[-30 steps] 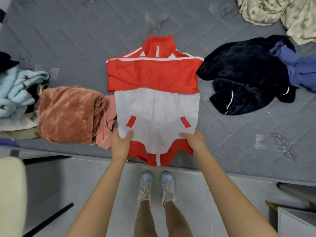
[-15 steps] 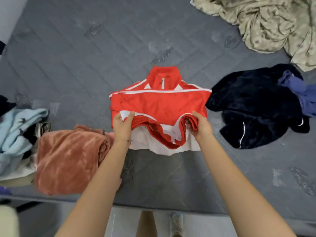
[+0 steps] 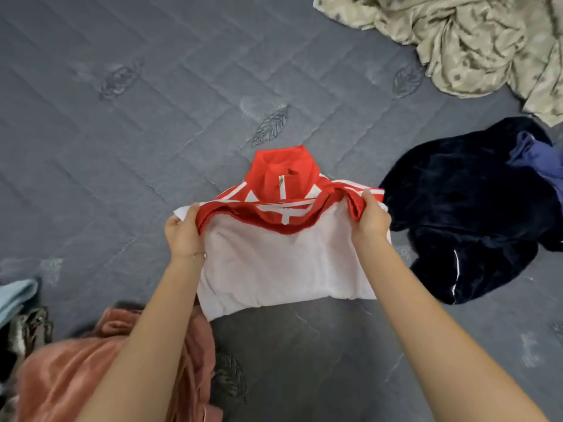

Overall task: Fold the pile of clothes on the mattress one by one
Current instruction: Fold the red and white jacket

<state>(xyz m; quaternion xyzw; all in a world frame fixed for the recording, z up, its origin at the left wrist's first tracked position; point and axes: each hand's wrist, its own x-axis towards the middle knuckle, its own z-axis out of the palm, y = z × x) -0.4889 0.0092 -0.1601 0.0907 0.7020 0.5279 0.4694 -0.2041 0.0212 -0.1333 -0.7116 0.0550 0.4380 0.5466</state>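
Your left hand (image 3: 182, 231) and right hand (image 3: 370, 219) each pinching a corner of the red hem on the red-and-white jacket (image 3: 283, 257), jacket lying mid-mattress (image 3: 152, 117) toward its near edge, dark blue garment (image 3: 475, 208) touching its right, pink fleece (image 3: 76, 370) at near-left.

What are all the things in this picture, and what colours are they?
mattress: one, grey, under everything.
jacket: one, red and white, middle, lower part folded up toward its collar.
velvety garment: one, dark navy, right of the jacket.
purple garment: one, bluish purple, right edge, touching the navy one.
crumpled cloth: one, beige, top right.
fleece garment: one, rusty pink, bottom left.
light blue garment: one, pale blue, left edge.
bracelet: one, thin, left wrist.
left hand: one, grips the jacket's red hem, left side.
right hand: one, grips the red hem, right side.
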